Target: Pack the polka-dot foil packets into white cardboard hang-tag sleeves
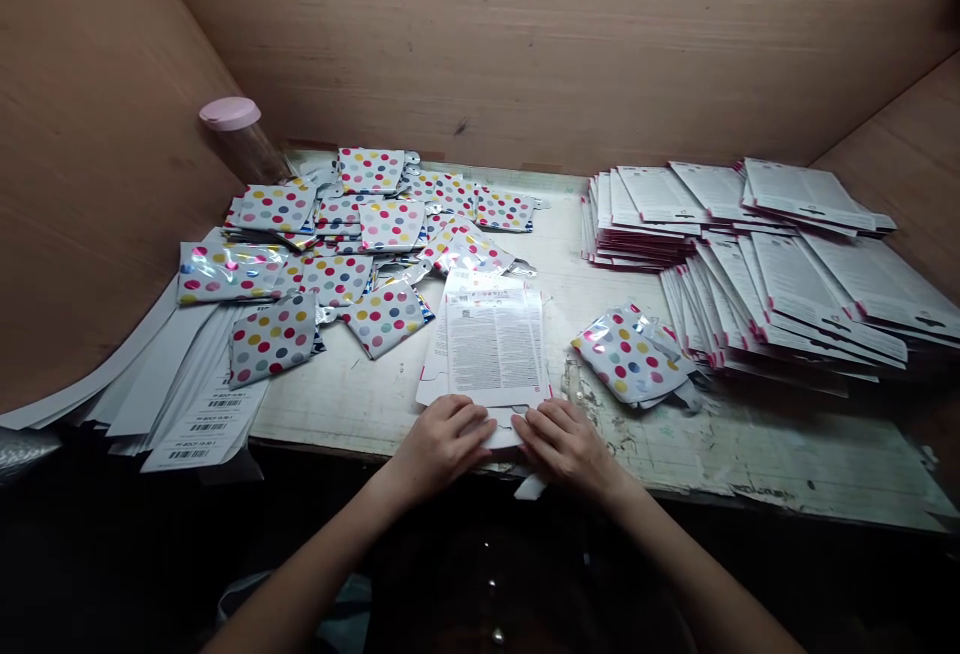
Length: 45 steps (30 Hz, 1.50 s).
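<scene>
A white printed cardboard packet (495, 349), covered in small text, lies in front of me near the table's front edge. My left hand (448, 442) grips the left corner of its near end, fingers closed on the flap. At the right corner, my right hand (566, 442) holds the same flap with bent fingers; both thumbs are hidden or hard to make out. More printed card lies under the packet's far end. A polka-dot foil pouch (634, 359) rests on the table to the right of my right hand.
Many polka-dot pouches (390, 224) are heaped at the back left. Stacks of flat printed packets (780, 264) stand at the right. Barcode label sheets (199, 424) hang over the left front edge. A pink-lidded bottle (244, 139) leans by the wooden side wall (90, 154).
</scene>
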Tool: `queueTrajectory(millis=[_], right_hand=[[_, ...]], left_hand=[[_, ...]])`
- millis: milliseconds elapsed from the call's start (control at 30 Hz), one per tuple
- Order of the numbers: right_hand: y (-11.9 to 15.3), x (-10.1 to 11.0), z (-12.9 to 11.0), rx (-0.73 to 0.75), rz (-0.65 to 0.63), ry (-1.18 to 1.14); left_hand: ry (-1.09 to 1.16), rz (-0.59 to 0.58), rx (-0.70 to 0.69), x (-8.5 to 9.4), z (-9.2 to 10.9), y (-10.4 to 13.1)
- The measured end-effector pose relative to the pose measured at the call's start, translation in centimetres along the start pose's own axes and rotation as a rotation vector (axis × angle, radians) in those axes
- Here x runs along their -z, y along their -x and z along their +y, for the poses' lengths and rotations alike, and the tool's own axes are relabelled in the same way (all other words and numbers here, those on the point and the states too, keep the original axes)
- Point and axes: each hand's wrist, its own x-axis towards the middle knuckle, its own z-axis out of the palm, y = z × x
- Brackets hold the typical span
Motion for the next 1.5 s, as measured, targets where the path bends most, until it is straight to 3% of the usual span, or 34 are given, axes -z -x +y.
queueTrajectory(millis=[67,267,467,533,633,767,867,933,1033,1100,1167,1233,1300,1367,1433,1500], right_hand=[[-0.4,-0.2,0.1,0.000,0.027,-0.025],[-2.5,-1.2,0.6,-0.399,0.154,-0.211],[-2.3,-2.2,-0.2,-0.354,0.192,0.076],[-2.0,-2.0,-0.5,-0.270,0.161,0.132],[-1.9,-1.4,-0.8,-0.176,0.067,0.198],[-2.5,-0.2,-0.6,-0.170,-0.027,0.180],[-3.2,0.3,-0.7,-0.147,-0.083,0.149],[-3.5,0.3,-1.2,-0.120,-0.047,0.173],[-3.8,0.5,-1.9,-0.086,0.081,0.265],[-3.9,1.6,-1.4,-0.057,0.174,0.304],[-4.0,3.6,1.0,-0.037,0.281,0.306],[-4.6,6.1,5.5,-0.107,0.376,0.318],[-5.6,8.6,11.5,-0.385,0.348,0.402],[-6.9,10.6,17.6,-0.708,0.123,0.436],[-8.2,11.9,22.2,-0.808,0.049,0.411],[-9.5,12.6,24.3,-0.856,0.036,0.389]], left_hand=[[-0.006,0.077,0.049,-0.6,0.0,0.0],[-0.070,0.246,0.370,-2.0,-0.1,-2.0],[-0.201,0.333,0.513,-2.3,-0.5,-2.2],[-0.212,0.342,0.438,-2.2,-0.7,-1.9],[-0.154,0.230,0.118,-1.9,-1.2,-1.2],[-0.155,0.074,-0.174,-0.8,-2.3,-0.2],[-0.211,0.070,-0.375,0.3,-3.0,-0.3],[-0.235,0.112,-0.475,1.1,-2.7,-0.9],[-0.183,0.171,-0.501,2.1,-1.4,-1.7],[-0.076,0.302,-0.365,2.4,-0.6,-2.0],[0.002,0.484,0.003,2.1,-0.4,-1.9],[-0.035,0.558,0.465,1.1,-0.9,-1.6],[-0.135,0.483,0.756,-0.2,-1.8,-1.3],[-0.213,0.400,0.853,-1.3,-2.5,-1.2],[-0.245,0.387,0.876,-1.8,-2.8,-1.3],[-0.233,0.405,0.892,-1.5,-2.7,-1.5]])
